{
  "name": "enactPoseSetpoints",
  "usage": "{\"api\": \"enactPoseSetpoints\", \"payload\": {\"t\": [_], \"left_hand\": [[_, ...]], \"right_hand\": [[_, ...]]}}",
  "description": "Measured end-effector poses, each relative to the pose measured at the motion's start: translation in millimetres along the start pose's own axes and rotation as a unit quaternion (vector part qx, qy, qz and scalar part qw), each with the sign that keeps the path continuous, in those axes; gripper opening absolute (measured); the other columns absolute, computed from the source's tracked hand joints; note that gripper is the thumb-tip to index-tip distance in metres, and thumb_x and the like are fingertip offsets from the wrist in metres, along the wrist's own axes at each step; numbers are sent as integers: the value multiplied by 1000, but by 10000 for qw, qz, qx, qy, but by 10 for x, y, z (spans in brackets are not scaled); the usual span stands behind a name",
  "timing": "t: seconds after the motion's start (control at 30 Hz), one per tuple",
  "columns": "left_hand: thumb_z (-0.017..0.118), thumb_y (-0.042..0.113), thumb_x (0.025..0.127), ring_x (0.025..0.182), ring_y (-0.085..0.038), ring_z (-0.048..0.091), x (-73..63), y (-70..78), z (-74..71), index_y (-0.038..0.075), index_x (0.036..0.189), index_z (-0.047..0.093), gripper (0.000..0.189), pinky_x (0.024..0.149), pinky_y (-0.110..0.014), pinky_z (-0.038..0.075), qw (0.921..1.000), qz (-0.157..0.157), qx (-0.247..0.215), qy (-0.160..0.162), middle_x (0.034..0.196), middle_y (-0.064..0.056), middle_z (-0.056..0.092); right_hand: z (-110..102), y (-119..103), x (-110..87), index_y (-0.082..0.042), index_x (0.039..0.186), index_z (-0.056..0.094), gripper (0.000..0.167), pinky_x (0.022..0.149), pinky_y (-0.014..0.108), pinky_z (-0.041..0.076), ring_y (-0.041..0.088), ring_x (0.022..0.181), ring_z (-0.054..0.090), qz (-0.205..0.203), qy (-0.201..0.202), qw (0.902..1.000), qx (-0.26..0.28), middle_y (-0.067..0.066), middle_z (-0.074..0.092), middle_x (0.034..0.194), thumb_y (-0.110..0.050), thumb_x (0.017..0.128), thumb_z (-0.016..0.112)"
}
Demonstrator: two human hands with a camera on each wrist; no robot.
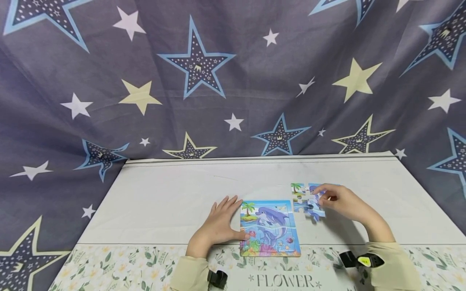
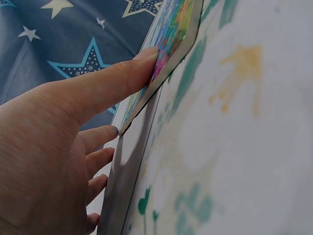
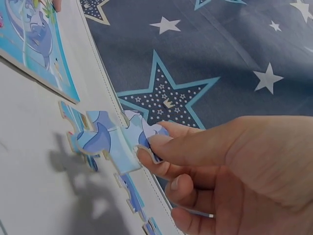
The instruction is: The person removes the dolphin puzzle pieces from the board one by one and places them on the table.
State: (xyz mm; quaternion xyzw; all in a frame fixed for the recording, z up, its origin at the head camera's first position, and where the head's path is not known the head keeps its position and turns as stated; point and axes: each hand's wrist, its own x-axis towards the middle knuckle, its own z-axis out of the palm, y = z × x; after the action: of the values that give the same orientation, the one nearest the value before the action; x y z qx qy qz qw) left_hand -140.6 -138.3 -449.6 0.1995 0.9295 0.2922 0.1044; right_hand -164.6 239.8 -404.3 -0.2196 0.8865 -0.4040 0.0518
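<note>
A square dolphin jigsaw puzzle (image 1: 272, 226) in its frame lies on the table. My left hand (image 1: 215, 227) is at its left side, fingers spread and fairly straight, with the thumb (image 2: 110, 85) resting on the puzzle's edge. To the right of the frame, my right hand (image 1: 344, 201) pinches blue and purple jigsaw puzzle pieces (image 3: 120, 149) between thumb and fingertips. They look joined together and tilted, with a shadow below them on the table. Beside them, more loose pieces (image 1: 297, 198), one with a palm tree, lie on the white surface.
The white table cover (image 1: 174, 190) has a floral front band (image 1: 120, 262) printed with the word FLOWER. Behind the table's back edge hangs a dark curtain (image 1: 247, 89) with stars. Dark straps with small devices (image 1: 369, 260) sit on the wrists.
</note>
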Motion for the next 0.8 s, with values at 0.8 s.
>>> {"api": "enactPoseSetpoints", "payload": {"t": [0.8], "left_hand": [[84, 51, 72, 149, -37, 13, -17, 14, 8, 9, 154, 36, 104, 118, -62, 3, 10000, -13, 19, -9, 161, -12, 26]], "right_hand": [[-40, 200, -66, 2, 114, 67, 21, 60, 28, 48, 21, 75, 61, 591, 232, 9972, -397, 5, 67, 84, -3, 94, 66]]}}
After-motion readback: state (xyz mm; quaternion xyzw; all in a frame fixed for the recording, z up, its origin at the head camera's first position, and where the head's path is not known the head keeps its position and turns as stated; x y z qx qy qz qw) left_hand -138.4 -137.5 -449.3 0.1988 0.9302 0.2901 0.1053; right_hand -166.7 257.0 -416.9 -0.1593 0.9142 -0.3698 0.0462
